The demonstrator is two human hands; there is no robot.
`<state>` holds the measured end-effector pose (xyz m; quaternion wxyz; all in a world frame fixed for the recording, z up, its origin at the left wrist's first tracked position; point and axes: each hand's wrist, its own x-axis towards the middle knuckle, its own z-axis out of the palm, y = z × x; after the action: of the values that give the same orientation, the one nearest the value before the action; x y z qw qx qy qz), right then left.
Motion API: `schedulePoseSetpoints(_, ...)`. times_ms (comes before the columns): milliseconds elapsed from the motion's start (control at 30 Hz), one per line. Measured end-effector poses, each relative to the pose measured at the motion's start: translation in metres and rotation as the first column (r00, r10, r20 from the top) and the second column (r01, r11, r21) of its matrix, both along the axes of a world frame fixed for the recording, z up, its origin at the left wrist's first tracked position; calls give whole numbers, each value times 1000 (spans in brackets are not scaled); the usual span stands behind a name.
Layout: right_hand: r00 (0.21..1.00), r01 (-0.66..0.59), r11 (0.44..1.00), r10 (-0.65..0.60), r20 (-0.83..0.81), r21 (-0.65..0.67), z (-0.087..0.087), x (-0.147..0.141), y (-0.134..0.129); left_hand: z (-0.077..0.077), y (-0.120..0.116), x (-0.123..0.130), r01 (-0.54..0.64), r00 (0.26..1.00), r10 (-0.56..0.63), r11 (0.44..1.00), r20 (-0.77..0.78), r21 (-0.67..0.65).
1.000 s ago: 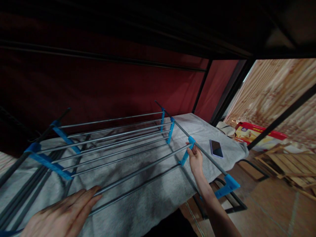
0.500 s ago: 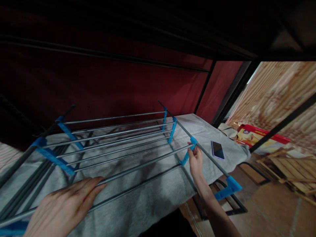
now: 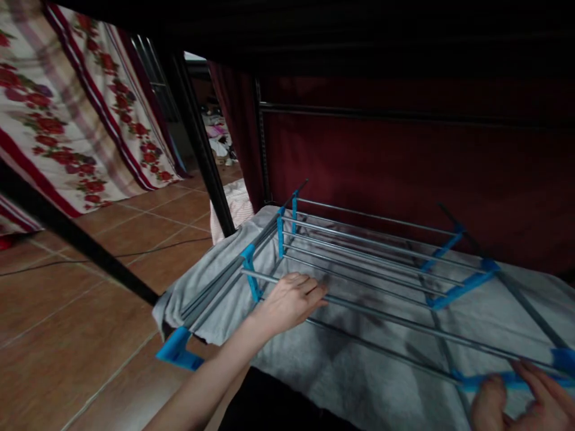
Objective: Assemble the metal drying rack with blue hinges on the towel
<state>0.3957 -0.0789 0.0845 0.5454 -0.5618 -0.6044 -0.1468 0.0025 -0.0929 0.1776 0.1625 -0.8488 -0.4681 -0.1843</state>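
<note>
A rack of grey metal tubes [image 3: 368,254] joined by blue plastic brackets lies on a grey cloth-covered surface. My left hand [image 3: 291,302] is closed over the near upper tube [image 3: 390,317], close to its left-end blue bracket [image 3: 251,275]. At the lower right, my right hand [image 3: 534,398] has its thumb and fingers around the right-end blue bracket [image 3: 485,381], partly cut off by the picture edge. Several loose tubes [image 3: 215,293] lie along the rack's left side. Another blue bracket [image 3: 179,350] sticks out past the cloth's near-left edge.
Black metal posts [image 3: 202,143] and a dark red curtain [image 3: 381,161] enclose the surface. A flowered cloth [image 3: 90,120] hangs at the left above a tiled floor [image 3: 121,257], where a dark cable [image 3: 135,254] runs. The grey cloth [image 3: 359,371] covers the surface under the rack.
My view has swung left; the phone is out of sight. My left hand now grips the near tube by its left end, and my right hand is at the right-end bracket.
</note>
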Motion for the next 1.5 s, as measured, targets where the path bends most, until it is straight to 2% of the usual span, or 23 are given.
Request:
schedulePoseSetpoints(67, 960, -95, 992, 112, 255, -81, 9, -3, 10, 0, -2, -1, -10, 1000, 9, 1000, 28, 16)
schedulePoseSetpoints(133, 860, -156, 980, 197, 471, -125, 14, -6, 23, -3, -6, -4, -28, 997, 23, 998, 77, 58)
schedulePoseSetpoints(233, 731, -200, 968, 249, 636, -150, 20, -12, 38, -17, -21, -11, -92, 978, 57, 981, 200, 169)
schedulePoseSetpoints(300, 663, -225, 964, 260, 702, -144, 23, -14, 43, -36, -35, -20, -238, 917, 129, 937, 379, 257)
schedulePoseSetpoints(333, 639, -235, 962, 259, 724, -137, 25, -14, 45, -46, -41, -25, -351, 844, 174, 894, 507, 278)
schedulePoseSetpoints(367, 619, -242, 961, 258, 742, -132, 27, -14, 47, -55, -45, -31, -479, 730, 210, 836, 650, 267)
schedulePoseSetpoints(433, 599, -246, 961, 253, 760, -126, 28, -13, 48, -69, -48, -46, -677, 394, 209, 725, 895, 128)
schedulePoseSetpoints(467, 599, -239, 963, 245, 763, -122, 28, -12, 49, -71, -46, -53, -708, 215, 176, 706, 961, 30)
schedulePoseSetpoints(500, 600, -233, 965, 240, 763, -121, 27, -11, 49, -72, -42, -61, -698, 67, 144, 714, 987, -57)
schedulePoseSetpoints(533, 600, -232, 965, 241, 762, -123, 26, -9, 49, -70, -36, -68, -661, -37, 126, 741, 991, -119)
schedulePoseSetpoints(567, 600, -235, 964, 247, 761, -127, 26, -8, 50, -66, -30, -73, -608, -92, 120, 780, 989, -151)
schedulePoseSetpoints(667, 603, -259, 958, 262, 754, -126, 26, -10, 50, -56, -6, -82, -457, -92, 127, 876, 988, -155)
schedulePoseSetpoints(700, 605, -273, 954, 271, 749, -124, 27, -15, 49, -54, 2, -83, -432, -104, 119, 889, 987, -153)
schedulePoseSetpoints(767, 605, -320, 940, 302, 736, -123, 31, -33, 47, -54, 18, -81, -435, -193, 94, 884, 977, -171)
schedulePoseSetpoints(833, 584, -383, 912, 361, 727, -145, 37, -65, 41, -58, 30, -78, -469, -306, 64, 858, 950, -209)
schedulePoseSetpoints(900, 536, -418, 883, 431, 726, -215, 45, -108, 33, -63, 39, -76, -483, -387, 29, 845, 922, -230)
schedulePoseSetpoints(1000, 523, -419, 841, 532, 666, -342, 61, -184, 19, -68, 45, -76, -491, -437, -6, 840, 899, -232)
schedulePoseSetpoints(1100, 447, -424, 760, 649, 616, -494, 81, -258, 10, -69, 43, -76, -488, -424, 2, 842, 906, -231)
schedulePoseSetpoints(1167, 395, -424, 701, 713, 579, -574, 94, -299, 10, -67, 40, -78, -493, -381, 17, 842, 924, -219)
schedulePoseSetpoints(1233, 354, -410, 646, 764, 540, -644, 107, -329, 13, -64, 37, -79, -543, -322, 32, 812, 946, -212)
schedulePoseSetpoints(1300, 315, -396, 600, 800, 511, -695, 117, -345, 18, -61, 36, -81, -613, -283, 42, 761, 958, -214)
schedulePoseSetpoints(1367, 286, -393, 567, 824, 489, -725, 122, -350, 24, -58, 36, -81, -626, -295, 56, 743, 954, -237)
schedulePoseSetpoints(1500, 288, -378, 528, 848, 446, -760, 121, -348, 33, -54, 37, -77, -524, -366, 61, 811, 928, -260)
